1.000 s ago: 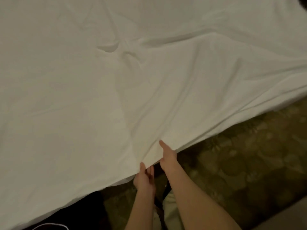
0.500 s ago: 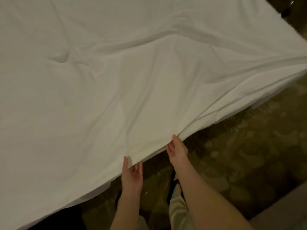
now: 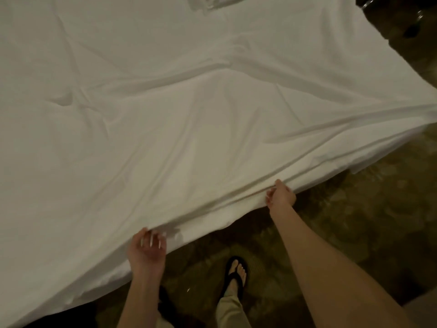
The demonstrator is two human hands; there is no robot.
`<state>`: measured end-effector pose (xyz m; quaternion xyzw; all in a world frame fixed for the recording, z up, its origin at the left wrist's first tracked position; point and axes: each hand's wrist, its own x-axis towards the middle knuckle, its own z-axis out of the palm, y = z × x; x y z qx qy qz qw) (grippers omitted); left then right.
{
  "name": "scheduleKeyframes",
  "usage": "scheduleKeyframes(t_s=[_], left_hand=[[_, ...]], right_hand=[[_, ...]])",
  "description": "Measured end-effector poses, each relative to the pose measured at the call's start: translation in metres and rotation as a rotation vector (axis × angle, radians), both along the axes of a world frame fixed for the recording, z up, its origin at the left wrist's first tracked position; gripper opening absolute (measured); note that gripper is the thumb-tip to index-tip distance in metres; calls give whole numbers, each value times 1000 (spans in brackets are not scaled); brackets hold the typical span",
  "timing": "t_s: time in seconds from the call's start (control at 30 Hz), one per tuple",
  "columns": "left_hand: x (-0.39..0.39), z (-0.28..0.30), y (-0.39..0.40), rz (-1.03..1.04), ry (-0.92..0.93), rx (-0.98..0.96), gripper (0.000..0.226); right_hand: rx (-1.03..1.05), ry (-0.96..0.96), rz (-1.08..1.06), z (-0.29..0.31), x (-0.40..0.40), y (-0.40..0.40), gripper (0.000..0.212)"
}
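Note:
A large white sheet [image 3: 189,119] lies spread over the bed and fills most of the view, with long creases running toward its near edge. My right hand [image 3: 281,194] grips that near edge, and folds fan out from its fingers. To the left, further along the same edge, my left hand [image 3: 147,249] is palm up with its fingers curled. It pinches the bunched hem at its fingertips. The stretch of hem between my two hands is pulled into a ridge.
Dark patterned carpet [image 3: 354,221] runs along the bed's near and right sides. My foot in a black flip-flop [image 3: 235,274] stands on it between my arms. Folded white linen [image 3: 212,2] lies at the far edge, and dark objects [image 3: 411,24] sit at the top right.
My hands were close together at the hem and have moved apart along it, the left one leftward and the right one rightward. The view has shifted, and more of the bed's right corner shows.

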<state>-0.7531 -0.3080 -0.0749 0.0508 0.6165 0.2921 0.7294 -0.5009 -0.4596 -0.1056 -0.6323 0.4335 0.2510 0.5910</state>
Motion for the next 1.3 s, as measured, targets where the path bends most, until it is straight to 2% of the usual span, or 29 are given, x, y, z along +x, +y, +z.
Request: scheduleKeyframes(t_s=[0.1,0.2,0.3,0.37,0.4,0.47,0.5,0.63,0.73,0.87,0.97,1.07,1.17,1.3], left_hand=[[4,6,17,-74,-5,106,31],[7,1,23,-190,173,114,23],[6,-9,28,-155,331,46,32],[8,-11,32,-149,412,6,35],[10,-12,35,-140,422,-13,39],[12,-15,39,-129,431,-30,42],[13,-16,41,-122,430,-34,41],[3,-17,48,-83,332,-91,32],[-3,-18,49,-139,386,-114,31],[-2,-15,48,-117,305,-172,34],[-5,-14,51,-206,328,-146,31],[-8,-21,59,-356,412,-107,19],[-5,-33,69,-525,481,-67,6],[-1,-43,70,-551,526,-4,17]], right_hand=[[-67,16,334,-1,-5,1,20],[-201,13,736,2,-12,14,35],[-381,-156,977,0,-17,27,41],[-406,-258,996,0,-21,36,28],[-419,-272,1003,0,-23,41,33],[-466,-251,1064,-3,-28,51,60],[-508,-241,1096,-6,-30,56,62],[-613,-280,1117,-14,-40,67,28],[-648,-282,1123,-14,-42,69,28],[-678,-270,1170,-13,-45,71,30],[-665,-318,1182,-12,-45,63,30],[-663,-346,1154,-8,-50,54,31],[-670,-334,1156,-11,-53,55,48],[-798,-343,1258,-12,-57,71,33]])
